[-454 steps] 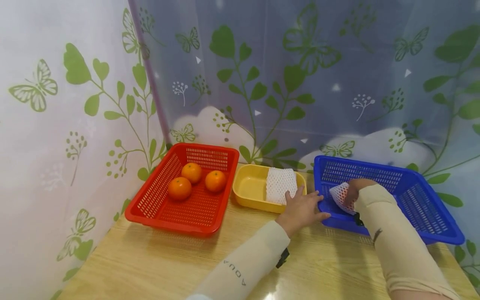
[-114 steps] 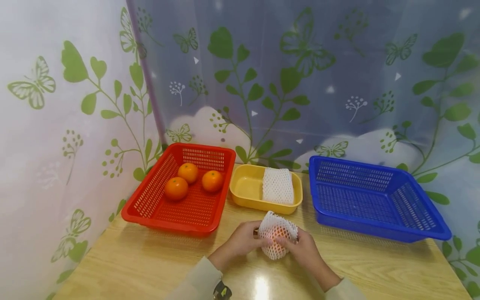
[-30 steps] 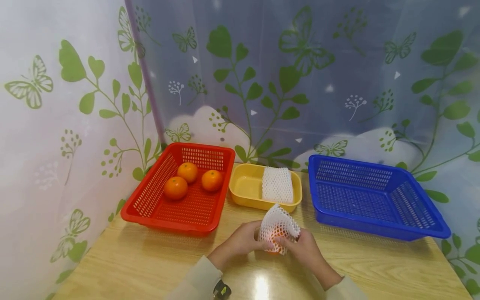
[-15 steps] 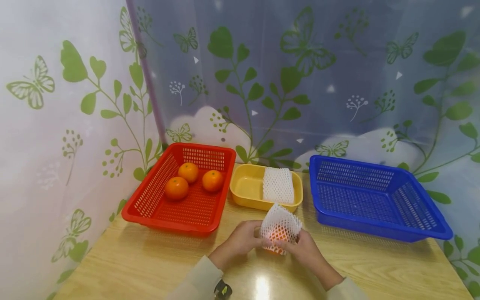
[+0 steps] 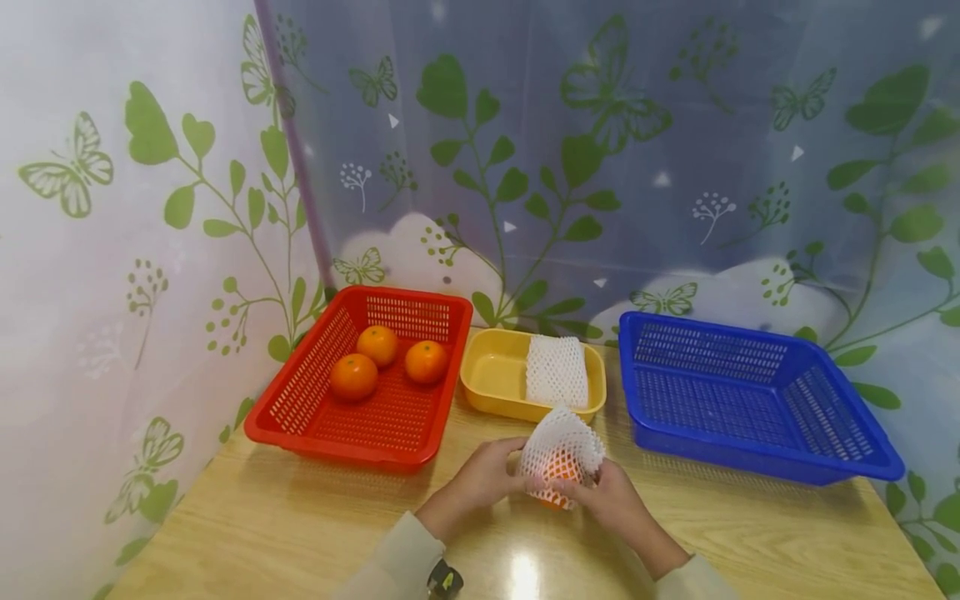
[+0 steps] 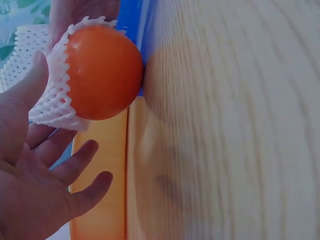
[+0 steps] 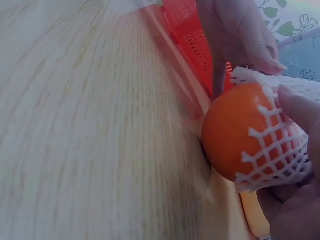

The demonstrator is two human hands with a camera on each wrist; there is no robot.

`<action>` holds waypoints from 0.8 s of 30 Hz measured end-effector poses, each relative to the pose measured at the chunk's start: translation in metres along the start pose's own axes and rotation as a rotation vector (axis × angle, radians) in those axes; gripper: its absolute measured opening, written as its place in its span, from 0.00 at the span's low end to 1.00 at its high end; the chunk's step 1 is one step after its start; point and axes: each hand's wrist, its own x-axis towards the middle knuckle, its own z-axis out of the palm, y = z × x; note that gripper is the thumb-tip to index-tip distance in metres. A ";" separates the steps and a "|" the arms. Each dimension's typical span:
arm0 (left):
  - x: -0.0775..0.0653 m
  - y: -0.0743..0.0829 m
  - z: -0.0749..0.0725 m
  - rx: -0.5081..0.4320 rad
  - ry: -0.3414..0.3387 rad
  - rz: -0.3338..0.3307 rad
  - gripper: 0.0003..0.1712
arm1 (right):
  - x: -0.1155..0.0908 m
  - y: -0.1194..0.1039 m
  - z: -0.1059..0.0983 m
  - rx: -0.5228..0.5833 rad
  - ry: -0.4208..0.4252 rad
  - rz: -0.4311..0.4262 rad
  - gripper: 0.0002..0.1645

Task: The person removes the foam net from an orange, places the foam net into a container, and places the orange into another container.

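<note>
An orange point(image 6: 107, 72) is partly inside a white foam net sleeve point(image 5: 558, 433), in front of the yellow tray. Its bare underside faces the table and sits right at the wood in both wrist views. The left hand point(image 5: 483, 479) holds the sleeve from the left, thumb on the near side and fingers behind. From the other side the right hand point(image 5: 611, 496) grips the net, its thumb point(image 7: 300, 107) pressing the mesh over the fruit. The sleeve's loose upper end stands up above the orange.
A red basket point(image 5: 341, 454) at the left holds three oranges point(image 5: 353, 377). Behind the hands, the yellow tray point(image 5: 491, 375) carries a flat white foam net point(image 5: 557, 372). A blue basket point(image 5: 750, 458) stands at the right on the wooden table point(image 5: 300, 533).
The netted orange came from the blue basket, where the right hand held it, to the table front with both hands. Since then the sleeve has slid upward, baring the orange's underside.
</note>
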 end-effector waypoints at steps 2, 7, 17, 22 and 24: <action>0.001 -0.001 0.000 -0.005 -0.021 0.002 0.37 | 0.000 -0.001 0.000 -0.017 0.001 -0.006 0.27; 0.001 0.000 -0.001 -0.020 -0.048 0.006 0.38 | 0.001 -0.003 -0.001 -0.033 0.016 -0.001 0.24; 0.001 0.000 0.000 -0.094 -0.062 0.050 0.33 | 0.001 -0.009 -0.001 -0.016 0.097 -0.040 0.20; 0.001 -0.001 0.001 -0.077 -0.051 0.011 0.34 | 0.001 -0.006 -0.001 -0.022 0.085 -0.046 0.32; 0.001 -0.002 0.001 -0.066 -0.043 0.003 0.34 | 0.000 -0.005 -0.001 0.005 0.066 -0.058 0.36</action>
